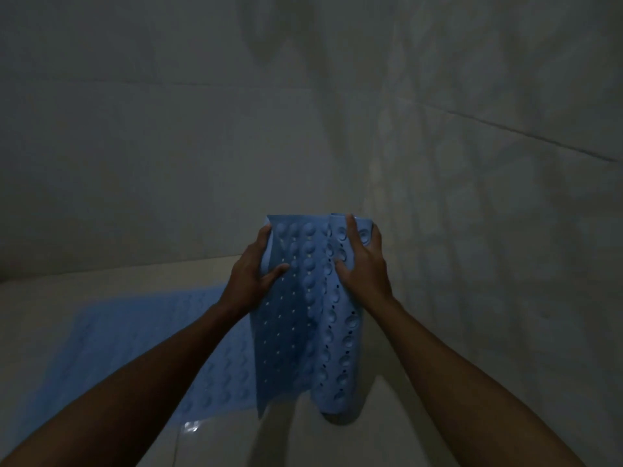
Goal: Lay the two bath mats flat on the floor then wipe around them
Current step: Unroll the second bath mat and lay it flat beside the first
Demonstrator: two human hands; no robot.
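Beside floor mat (141,338), hand-held mat (303,332)

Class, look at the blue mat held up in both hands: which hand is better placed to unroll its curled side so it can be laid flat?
The right hand: it lies on the held mat's curled right side. The left hand pinches the flat left edge.

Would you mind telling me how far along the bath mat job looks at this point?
About halfway. One blue mat already lies flat on the floor at the left. The second mat is in hand: the left hand and right hand hold it up by its top edge, still curled and hanging. Laying it flat remains, then the wiping; no cloth is in view.
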